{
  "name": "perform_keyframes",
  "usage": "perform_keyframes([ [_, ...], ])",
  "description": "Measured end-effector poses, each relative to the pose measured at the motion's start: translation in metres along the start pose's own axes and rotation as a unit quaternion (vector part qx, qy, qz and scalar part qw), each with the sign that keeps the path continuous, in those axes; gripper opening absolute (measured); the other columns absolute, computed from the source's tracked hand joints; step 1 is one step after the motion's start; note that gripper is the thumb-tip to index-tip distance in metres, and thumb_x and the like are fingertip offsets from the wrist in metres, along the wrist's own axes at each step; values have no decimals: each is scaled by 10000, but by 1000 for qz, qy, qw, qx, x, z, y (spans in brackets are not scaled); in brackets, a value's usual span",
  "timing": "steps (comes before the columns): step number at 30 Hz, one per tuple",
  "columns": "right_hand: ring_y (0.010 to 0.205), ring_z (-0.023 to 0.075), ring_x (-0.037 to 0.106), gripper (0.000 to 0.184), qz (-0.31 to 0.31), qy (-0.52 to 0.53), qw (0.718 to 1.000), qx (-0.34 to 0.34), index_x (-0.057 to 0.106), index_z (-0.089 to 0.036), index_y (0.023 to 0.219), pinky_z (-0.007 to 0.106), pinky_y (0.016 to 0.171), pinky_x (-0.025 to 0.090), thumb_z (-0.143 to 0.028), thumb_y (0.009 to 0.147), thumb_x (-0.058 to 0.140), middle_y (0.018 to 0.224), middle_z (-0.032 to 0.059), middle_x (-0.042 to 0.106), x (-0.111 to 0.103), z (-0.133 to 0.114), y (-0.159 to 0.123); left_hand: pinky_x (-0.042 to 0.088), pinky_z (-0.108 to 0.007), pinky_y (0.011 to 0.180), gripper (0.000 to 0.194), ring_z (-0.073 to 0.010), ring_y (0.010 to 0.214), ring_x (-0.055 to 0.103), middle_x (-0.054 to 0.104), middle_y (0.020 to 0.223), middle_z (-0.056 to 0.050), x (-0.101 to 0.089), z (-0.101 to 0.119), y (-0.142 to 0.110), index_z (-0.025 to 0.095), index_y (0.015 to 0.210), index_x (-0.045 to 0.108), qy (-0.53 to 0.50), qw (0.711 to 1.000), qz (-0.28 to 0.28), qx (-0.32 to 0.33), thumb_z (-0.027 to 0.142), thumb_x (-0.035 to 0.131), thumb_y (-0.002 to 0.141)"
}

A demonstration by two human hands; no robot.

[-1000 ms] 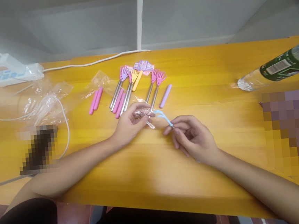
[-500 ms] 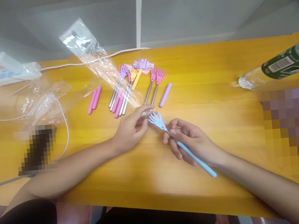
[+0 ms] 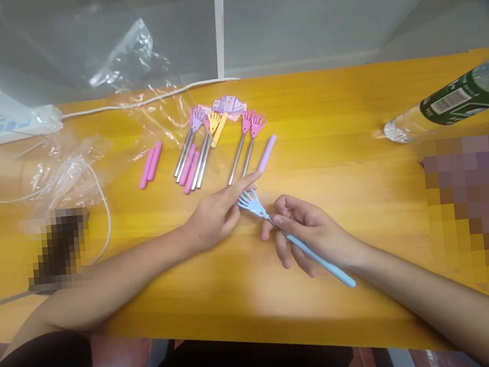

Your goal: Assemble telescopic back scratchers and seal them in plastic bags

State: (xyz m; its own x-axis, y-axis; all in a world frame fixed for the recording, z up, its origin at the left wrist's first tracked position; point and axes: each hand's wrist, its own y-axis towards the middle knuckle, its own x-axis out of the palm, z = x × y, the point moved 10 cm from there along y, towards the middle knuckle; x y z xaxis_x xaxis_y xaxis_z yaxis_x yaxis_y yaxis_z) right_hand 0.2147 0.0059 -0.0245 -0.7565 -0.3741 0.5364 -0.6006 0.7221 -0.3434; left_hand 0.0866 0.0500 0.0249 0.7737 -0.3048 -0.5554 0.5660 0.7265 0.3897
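Observation:
My right hand [image 3: 312, 229] grips a light-blue back scratcher [image 3: 322, 261] where its metal rod meets the handle. Its claw head points up and left, close to the fingers of my left hand [image 3: 213, 217]. My left index finger is stretched out to the right; the other fingers are bent and partly hidden, closed on the near end of a clear plastic bag, which is hard to see there. The far part of this plastic bag [image 3: 130, 56] rises toward the wall. Beyond my hands lie pink back scratchers [image 3: 250, 127], a yellow one [image 3: 213, 123] and a purple one [image 3: 196, 119].
Pink handle sleeves [image 3: 152, 162] lie at left, a purple sleeve [image 3: 267, 154] at right. Printed cards [image 3: 229, 105] are behind the scratchers. A power strip [image 3: 19, 126], white cable [image 3: 108, 218] and crumpled plastic [image 3: 67, 170] occupy the left. A water bottle [image 3: 451, 102] lies at right.
The clear bag has shifted up and left and looks wider. My left index finger has straightened. The blue scratcher's head has moved slightly left, nearer my left fingers.

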Motion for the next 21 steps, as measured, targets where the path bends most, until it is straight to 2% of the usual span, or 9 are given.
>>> perform_keyframes([
  [5, 477, 153, 705, 420, 14, 2, 1000, -6, 331, -257, 971, 175, 264, 467, -439, 1046, 702, 1013, 48, 759, -5, 0, 1, 561, -324, 1103, 774, -207, 1265, 713, 721, 1408, -70, -1, -6, -1, 301, 1682, 349, -1, 1000, 3, -27, 43, 523, 973],
  [8, 494, 156, 715, 412, 14, 6, 1000, -27, 334, -255, 964, 179, 273, 479, -412, 1047, 706, 1029, 44, 760, -7, -3, 2, 592, -285, 1005, 777, -170, 1059, 768, 781, 1219, -45, 1, -9, -1, 315, 1681, 354, -41, 998, -4, -45, 54, 543, 974],
  [10, 505, 159, 721, 399, 7, 7, 999, -37, 339, -254, 965, 187, 284, 494, -395, 1052, 703, 1032, 37, 761, -6, -3, 3, 609, -269, 926, 788, -150, 907, 771, 791, 1050, -21, 6, -14, -1, 315, 1685, 342, -106, 991, -23, -78, 69, 570, 972],
  [12, 498, 155, 715, 394, 5, 8, 999, -40, 343, -253, 965, 185, 288, 491, -393, 1053, 701, 1032, 37, 763, -5, -3, 3, 619, -269, 864, 796, -147, 828, 760, 782, 965, -13, 11, -18, -1, 310, 1685, 344, -175, 977, -38, -113, 94, 605, 964],
  [18, 444, 111, 642, 437, 9, 21, 999, -29, 348, -249, 934, 150, 270, 417, -427, 1027, 737, 1006, 46, 768, -7, -4, 3, 621, -260, 799, 769, -148, 795, 755, 754, 908, -9, 19, -24, -1, 330, 1675, 342, -269, 948, -55, -162, 137, 614, 982],
  [21, 433, 102, 616, 447, 6, 20, 1000, -23, 351, -249, 929, 144, 277, 401, -443, 1020, 744, 974, 49, 772, -8, -4, 5, 640, -296, 872, 762, -166, 888, 772, 774, 1052, -47, 18, -24, -1, 331, 1678, 331, -271, 947, -56, -163, 148, 610, 993],
])
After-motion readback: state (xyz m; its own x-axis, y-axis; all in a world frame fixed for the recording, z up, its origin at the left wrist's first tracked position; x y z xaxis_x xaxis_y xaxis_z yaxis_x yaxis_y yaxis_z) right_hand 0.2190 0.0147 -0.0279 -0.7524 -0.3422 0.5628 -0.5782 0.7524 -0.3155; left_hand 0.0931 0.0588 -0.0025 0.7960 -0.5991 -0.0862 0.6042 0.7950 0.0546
